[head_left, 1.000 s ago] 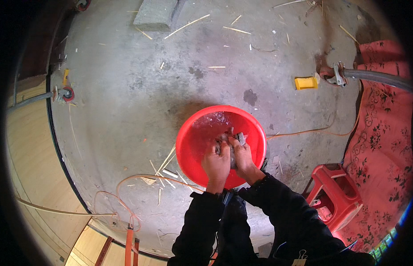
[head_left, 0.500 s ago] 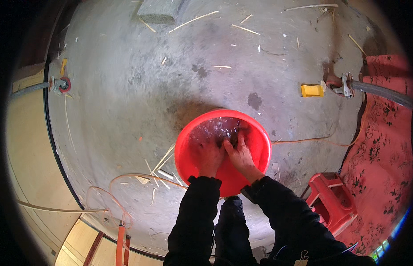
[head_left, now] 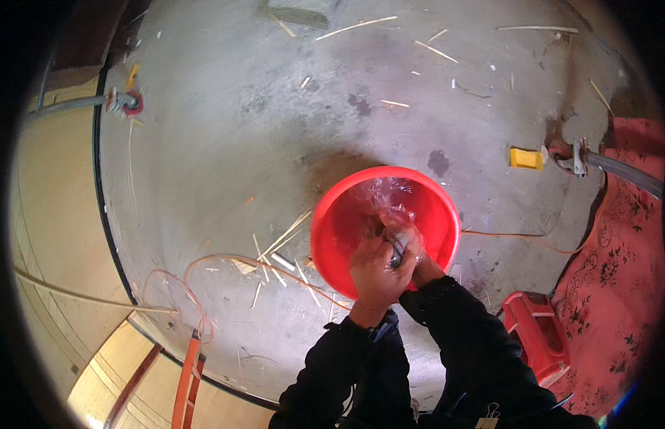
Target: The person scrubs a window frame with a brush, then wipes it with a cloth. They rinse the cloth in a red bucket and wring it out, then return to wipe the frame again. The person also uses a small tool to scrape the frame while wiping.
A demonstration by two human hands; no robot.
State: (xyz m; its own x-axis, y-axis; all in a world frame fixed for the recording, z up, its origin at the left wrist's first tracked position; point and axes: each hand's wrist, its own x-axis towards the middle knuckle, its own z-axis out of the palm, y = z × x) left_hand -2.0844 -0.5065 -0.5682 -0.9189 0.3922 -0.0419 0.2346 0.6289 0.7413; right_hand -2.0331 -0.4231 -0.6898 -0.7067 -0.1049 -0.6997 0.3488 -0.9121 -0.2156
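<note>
A round red plastic basin (head_left: 447,196) stands on the floor in front of me, with splashing water (head_left: 386,189) inside it. My left hand (head_left: 373,268) is over the near part of the basin, its fingers curled. Against it, on the right, is my right hand (head_left: 414,250), partly smeared by motion. Between the two hands shows a small dark, wet, shiny thing (head_left: 399,250); its kind is hidden by the fingers. The left fingers close round it, while the right fingers are mostly covered.
A red plastic stool (head_left: 536,336) stands at the right by a red patterned cloth (head_left: 611,286). Thin wood strips (head_left: 282,236) litter the concrete floor. An orange cord (head_left: 232,257) runs behind the basin. At the right lies a yellow block (head_left: 526,159) near a metal pole (head_left: 622,168).
Both hands have come up from deeper in the basin and drawn together, with the dark thing now showing between them. Water splashes more. The whole view has shifted slightly.
</note>
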